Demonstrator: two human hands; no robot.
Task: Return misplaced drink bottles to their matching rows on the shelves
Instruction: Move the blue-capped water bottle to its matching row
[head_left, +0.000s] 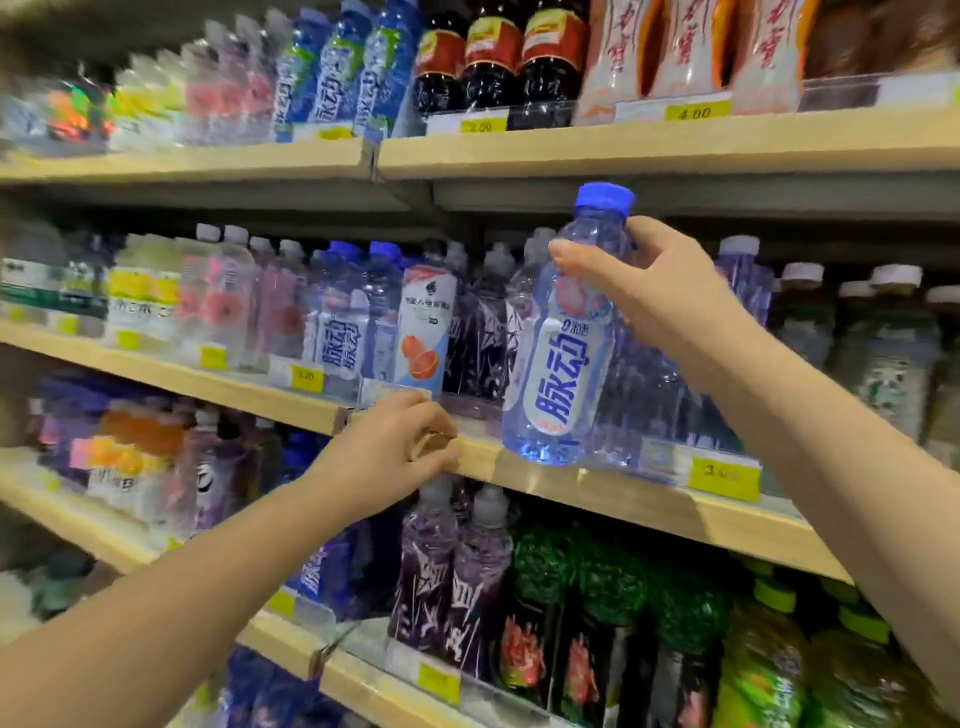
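Note:
My right hand (649, 291) grips the upper part of a clear drink bottle (566, 364) with a blue cap and a white-and-blue label, holding it upright just in front of the middle shelf (597, 478). My left hand (389, 447) rests with curled fingers on the wooden front edge of that shelf, below a bottle with a grapefruit label (423, 332). A row of matching blue-capped bottles (337, 322) stands further left on the same shelf. Dark purple bottles (478, 332) stand behind the held bottle.
The upper shelf (623, 145) carries blue bottles (358, 73), dark cola-like bottles (493, 57) and white pouches. Purple and green-capped bottles (571, 587) fill the lower shelf. Yellow price tags (719, 473) line the shelf edges. White-capped bottles (883, 338) stand at right.

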